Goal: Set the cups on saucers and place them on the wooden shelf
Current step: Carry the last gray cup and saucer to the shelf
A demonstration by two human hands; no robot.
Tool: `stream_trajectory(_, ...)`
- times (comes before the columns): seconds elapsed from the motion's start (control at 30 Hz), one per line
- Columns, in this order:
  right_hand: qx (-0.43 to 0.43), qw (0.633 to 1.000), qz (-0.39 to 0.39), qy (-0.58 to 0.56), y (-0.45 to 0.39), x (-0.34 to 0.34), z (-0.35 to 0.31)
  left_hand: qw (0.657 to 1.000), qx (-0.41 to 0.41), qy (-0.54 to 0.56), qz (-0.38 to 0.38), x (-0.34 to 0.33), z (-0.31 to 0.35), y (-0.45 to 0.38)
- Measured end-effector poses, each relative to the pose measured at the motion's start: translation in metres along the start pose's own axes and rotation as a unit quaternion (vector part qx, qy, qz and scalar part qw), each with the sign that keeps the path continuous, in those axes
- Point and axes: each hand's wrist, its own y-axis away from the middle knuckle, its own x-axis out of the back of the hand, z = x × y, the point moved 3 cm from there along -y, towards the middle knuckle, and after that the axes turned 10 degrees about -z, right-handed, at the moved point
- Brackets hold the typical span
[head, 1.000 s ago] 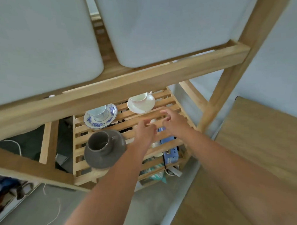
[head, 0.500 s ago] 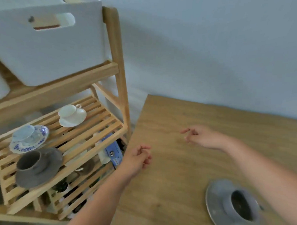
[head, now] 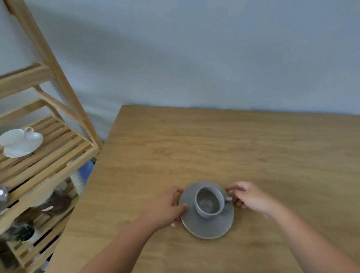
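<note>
table: grey saucer | shelf: white saucer

Matt grey ceramic cup and saucer; smooth wood-grain table; slatted pale wooden shelf.

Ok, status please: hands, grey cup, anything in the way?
Left hand and right hand on opposite edges of the saucer. Grey cup upright on saucer, on the table. Not lifted yet. Path to shelf looks clear.

head-worn view, down over table
</note>
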Motion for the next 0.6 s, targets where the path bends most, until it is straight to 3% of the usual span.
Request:
stream_trajectory(0.07,0.003,0.999,0.023,-0.033,0.002,-0.012,0.012,1.000,0.003,-0.001,0.014,-0.006,-0.002,0.002)
stream_trajectory(0.3,0.042,0.994,0.080,-0.066,0.006,-0.044,0.031,0.973,0.017,0.229,0.016,-0.020,-0.007,0.014)
stream_trajectory(0.6,0.116,0.982,0.074,-0.129,-0.001,-0.084,-0.002,0.923,-0.008,0.360,0.135,-0.019,-0.023,0.038)
